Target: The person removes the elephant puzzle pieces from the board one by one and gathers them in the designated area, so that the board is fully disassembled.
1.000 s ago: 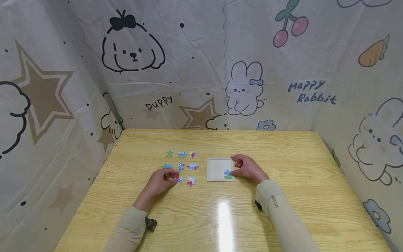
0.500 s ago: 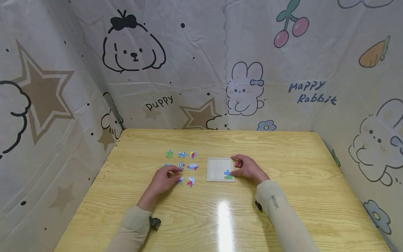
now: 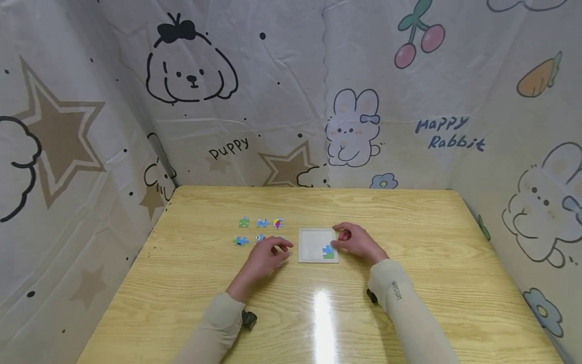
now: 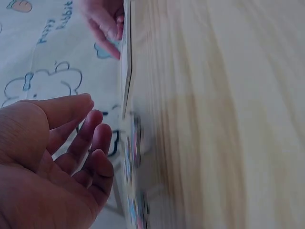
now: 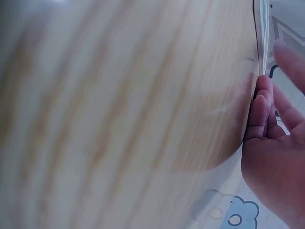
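Observation:
In the head view, my left hand (image 3: 265, 257) hovers over the lower right of the loose jigsaw pieces, fingers loosely bent. The left wrist view shows nothing between its thumb and fingers; pieces (image 4: 137, 140) lie edge-on beyond the fingertips. My right hand (image 3: 360, 241) is at the right side of the square puzzle tray (image 3: 313, 230), its fingers against the tray's edge. Its thumb stands apart from the tray in the right wrist view. A blue-and-green jigsaw piece (image 3: 328, 252) sits in the tray's lower right corner. My left hand hides the nearest loose pieces.
Toward the back left of the wooden table (image 3: 400, 212) lie a green piece (image 3: 244, 222), a blue piece (image 3: 262, 223) and a red-and-yellow piece (image 3: 278, 223). Another blue-green piece (image 3: 241, 241) lies nearer. A printed curtain (image 3: 291, 111) hangs around the table.
My left hand has moved right from the left side of the loose pieces toward the tray, uncovering the blue-green piece. My right hand stays at the tray's side, its thumb slightly higher.

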`<state>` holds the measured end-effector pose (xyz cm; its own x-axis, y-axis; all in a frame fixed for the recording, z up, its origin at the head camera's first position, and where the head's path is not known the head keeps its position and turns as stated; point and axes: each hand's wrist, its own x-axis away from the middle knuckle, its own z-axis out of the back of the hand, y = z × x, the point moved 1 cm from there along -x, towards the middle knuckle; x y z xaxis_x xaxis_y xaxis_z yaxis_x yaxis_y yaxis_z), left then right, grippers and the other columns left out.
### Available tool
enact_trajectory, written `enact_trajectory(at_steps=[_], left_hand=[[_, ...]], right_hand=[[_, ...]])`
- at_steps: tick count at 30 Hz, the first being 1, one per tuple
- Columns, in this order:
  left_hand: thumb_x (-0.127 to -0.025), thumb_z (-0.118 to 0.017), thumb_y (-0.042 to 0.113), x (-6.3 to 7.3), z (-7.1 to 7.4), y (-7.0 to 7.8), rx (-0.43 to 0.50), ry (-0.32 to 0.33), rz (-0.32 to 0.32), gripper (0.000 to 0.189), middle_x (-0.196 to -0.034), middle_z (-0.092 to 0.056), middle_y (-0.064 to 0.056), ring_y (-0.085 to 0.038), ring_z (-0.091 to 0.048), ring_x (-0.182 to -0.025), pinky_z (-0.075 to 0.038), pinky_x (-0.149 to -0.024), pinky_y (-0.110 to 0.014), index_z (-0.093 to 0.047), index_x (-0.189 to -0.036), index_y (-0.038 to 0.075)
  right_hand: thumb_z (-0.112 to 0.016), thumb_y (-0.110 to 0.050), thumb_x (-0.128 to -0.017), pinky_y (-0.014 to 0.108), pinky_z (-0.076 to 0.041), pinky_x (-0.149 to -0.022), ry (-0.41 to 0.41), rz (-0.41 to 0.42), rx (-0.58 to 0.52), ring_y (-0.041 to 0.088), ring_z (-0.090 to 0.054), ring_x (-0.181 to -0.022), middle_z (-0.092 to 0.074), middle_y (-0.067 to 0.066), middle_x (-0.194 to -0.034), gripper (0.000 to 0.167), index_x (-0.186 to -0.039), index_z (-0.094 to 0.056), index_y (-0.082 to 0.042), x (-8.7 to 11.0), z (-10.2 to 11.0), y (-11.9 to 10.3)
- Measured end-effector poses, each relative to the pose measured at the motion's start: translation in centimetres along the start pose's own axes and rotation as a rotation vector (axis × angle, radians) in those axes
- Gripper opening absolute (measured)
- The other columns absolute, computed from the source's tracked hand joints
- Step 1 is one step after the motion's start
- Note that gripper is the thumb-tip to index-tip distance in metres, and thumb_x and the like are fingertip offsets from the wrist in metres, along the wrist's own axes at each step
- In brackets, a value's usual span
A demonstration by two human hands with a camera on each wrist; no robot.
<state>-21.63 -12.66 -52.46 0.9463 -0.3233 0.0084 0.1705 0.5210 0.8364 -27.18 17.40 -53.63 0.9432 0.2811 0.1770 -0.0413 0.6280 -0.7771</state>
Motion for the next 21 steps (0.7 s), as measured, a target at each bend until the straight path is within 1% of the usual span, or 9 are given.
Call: enact_trajectory(at_steps=[3, 5, 9, 13, 16, 21], left_hand=[[-0.100, -0.068, 0.011, -0.8, -1.1, 0.7, -0.054, -0.015, -0.033, 0.020, -0.106, -0.071, -0.005, -0.014, -0.063, -0.079, -0.052, -0.072, -0.028, -0.074, -0.119, 0.009], [-0.100, -0.068, 0.013, -1.4, -1.8, 1.1, -0.058, -0.033, -0.047, 0.020, -0.106, -0.071, -0.004, -0.013, -0.063, -0.082, -0.052, -0.074, -0.029, -0.075, -0.119, 0.010], [-0.099, -0.069, 0.014, -2.5, -3.3, 1.7, -0.062, -0.050, -0.065, 0.020, -0.106, -0.072, -0.004, -0.012, -0.061, -0.081, -0.052, -0.075, -0.029, -0.075, -0.118, 0.011], [-0.094, -0.075, 0.012, -3.4, -4.7, 2.0, -0.077, -0.060, -0.059, 0.023, -0.106, -0.072, -0.004, -0.012, -0.058, -0.080, -0.049, -0.074, -0.027, -0.076, -0.117, 0.011], [-0.090, -0.080, 0.012, -3.9, -5.6, 2.4, -0.082, -0.080, -0.050, 0.030, -0.108, -0.072, -0.004, -0.014, -0.058, -0.085, -0.048, -0.077, -0.027, -0.075, -0.119, 0.012], [-0.085, -0.084, 0.011, -4.6, -6.6, 3.0, -0.094, -0.105, -0.048, 0.041, -0.112, -0.070, -0.005, -0.019, -0.059, -0.094, -0.049, -0.083, -0.029, -0.072, -0.124, 0.010]], right_hand=[[-0.074, -0.012, -0.096, 0.028, -0.045, -0.076, 0.007, -0.006, 0.002, 0.020, -0.054, -0.088, -0.063, 0.009, -0.101, 0.048, -0.140, -0.060, 0.000, -0.1, 0.0, 0.0], [-0.073, -0.010, -0.096, 0.026, -0.045, -0.074, 0.012, -0.014, 0.001, 0.020, -0.053, -0.088, -0.062, 0.009, -0.100, 0.046, -0.139, -0.060, -0.001, -0.1, -0.1, 0.0], [-0.072, -0.007, -0.096, 0.028, -0.045, -0.074, 0.018, -0.017, -0.006, 0.020, -0.053, -0.087, -0.061, 0.009, -0.099, 0.044, -0.138, -0.061, -0.001, -0.1, -0.1, 0.0], [-0.072, -0.007, -0.096, 0.030, -0.045, -0.075, 0.013, -0.008, 0.002, 0.020, -0.053, -0.086, -0.061, 0.009, -0.098, 0.043, -0.137, -0.062, -0.001, -0.2, -0.2, 0.0], [-0.073, -0.007, -0.096, 0.030, -0.045, -0.076, 0.012, -0.011, 0.011, 0.020, -0.054, -0.086, -0.062, 0.009, -0.098, 0.043, -0.137, -0.062, -0.002, -0.3, -0.1, 0.1], [-0.073, -0.007, -0.096, 0.029, -0.046, -0.076, 0.014, 0.001, 0.016, 0.020, -0.054, -0.086, -0.063, 0.009, -0.098, 0.044, -0.137, -0.062, -0.002, -0.4, 0.0, 0.1]])
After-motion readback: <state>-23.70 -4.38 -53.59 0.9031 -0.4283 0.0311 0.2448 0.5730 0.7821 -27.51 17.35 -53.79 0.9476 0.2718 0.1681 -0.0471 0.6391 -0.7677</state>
